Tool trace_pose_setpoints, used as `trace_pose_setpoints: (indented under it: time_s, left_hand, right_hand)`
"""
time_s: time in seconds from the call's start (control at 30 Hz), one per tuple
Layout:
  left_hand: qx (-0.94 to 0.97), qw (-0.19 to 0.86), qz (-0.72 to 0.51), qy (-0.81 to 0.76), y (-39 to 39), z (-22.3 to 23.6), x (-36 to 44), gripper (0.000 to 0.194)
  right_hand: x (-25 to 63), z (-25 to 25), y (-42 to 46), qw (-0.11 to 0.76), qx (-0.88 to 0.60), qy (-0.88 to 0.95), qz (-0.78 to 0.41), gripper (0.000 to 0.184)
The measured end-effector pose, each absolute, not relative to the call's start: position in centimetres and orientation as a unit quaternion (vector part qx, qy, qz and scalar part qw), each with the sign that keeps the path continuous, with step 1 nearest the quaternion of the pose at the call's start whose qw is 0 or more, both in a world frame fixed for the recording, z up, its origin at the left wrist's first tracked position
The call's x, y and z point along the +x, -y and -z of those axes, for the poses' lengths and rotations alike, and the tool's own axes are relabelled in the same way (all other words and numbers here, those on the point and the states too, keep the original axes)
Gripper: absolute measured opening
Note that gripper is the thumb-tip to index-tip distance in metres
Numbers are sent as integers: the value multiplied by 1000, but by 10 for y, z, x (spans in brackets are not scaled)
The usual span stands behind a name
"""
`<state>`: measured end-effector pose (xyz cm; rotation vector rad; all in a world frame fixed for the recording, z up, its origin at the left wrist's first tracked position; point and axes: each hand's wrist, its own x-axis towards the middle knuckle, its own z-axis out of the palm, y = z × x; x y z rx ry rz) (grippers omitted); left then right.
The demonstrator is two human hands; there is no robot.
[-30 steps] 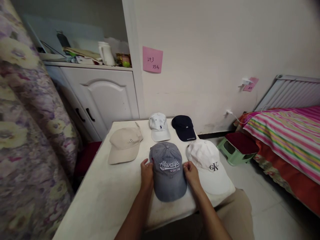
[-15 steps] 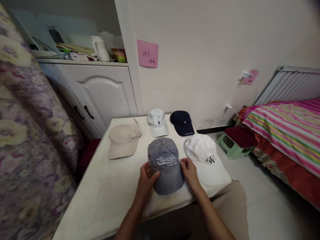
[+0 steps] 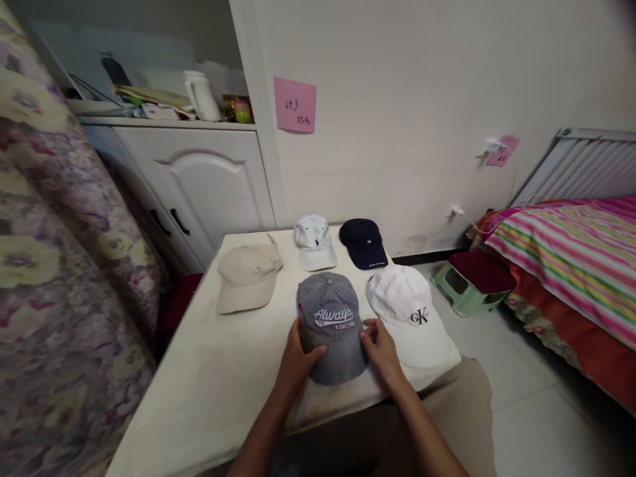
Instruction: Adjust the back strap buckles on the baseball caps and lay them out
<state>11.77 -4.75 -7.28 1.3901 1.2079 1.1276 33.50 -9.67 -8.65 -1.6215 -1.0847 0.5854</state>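
- A beige cap (image 3: 248, 277) lies at the left of the pale surface (image 3: 199, 397), brim toward the person, well apart from both hands.
- The left hand (image 3: 296, 363) holds the left side of a grey cap (image 3: 338, 331): its thumb presses on top of the brim, its fingers reach along the edge, partly hidden, so the brim seems pinched between them.
- A small pale cap (image 3: 315, 242) sits behind the grey one, near the wall.
- The grey cap is at the surface's near edge, upright, lettering up, between both hands; the step in hand looks like steadying or straightening it.
- A navy cap (image 3: 363, 243) lies beside the pale one.
- The right hand (image 3: 382, 350) has thumb and fingers close together, apparently pinching the grey cap's right edge; the next move calls for an even hold on both sides.
- A white cap (image 3: 410, 318) lies just beside that hand, leaving little room there.
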Motion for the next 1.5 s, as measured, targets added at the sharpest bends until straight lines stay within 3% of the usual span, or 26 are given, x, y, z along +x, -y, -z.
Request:
trace_pose_setpoints:
  time_s: [0.27, 0.4, 0.6, 0.83, 0.97, 1.5]
  left_hand:
    - [558, 486, -446, -504, 34, 67, 114, 101]
    - [566, 474, -446, -506, 24, 61, 114, 98]
    - [594, 420, -450, -519, 18, 49, 119, 79]
    - [660, 284, -484, -500, 12, 19, 120, 37]
    - [687, 251, -476, -487, 6, 6, 126, 28]
    - [611, 332, -457, -555, -18, 37, 102, 51]
  right_hand:
    - [336, 87, 96, 534, -669, 458, -239, 28]
    - [338, 87, 91, 542, -663, 463, -230, 25]
    - [334, 87, 94, 548, -665, 467, -200, 24]
    - [330, 84, 100, 546, -661, 478, -190, 19]
    - [329, 82, 101, 542, -661, 483, -189, 19]
    - [328, 85, 106, 540, -657, 484, -206, 20]
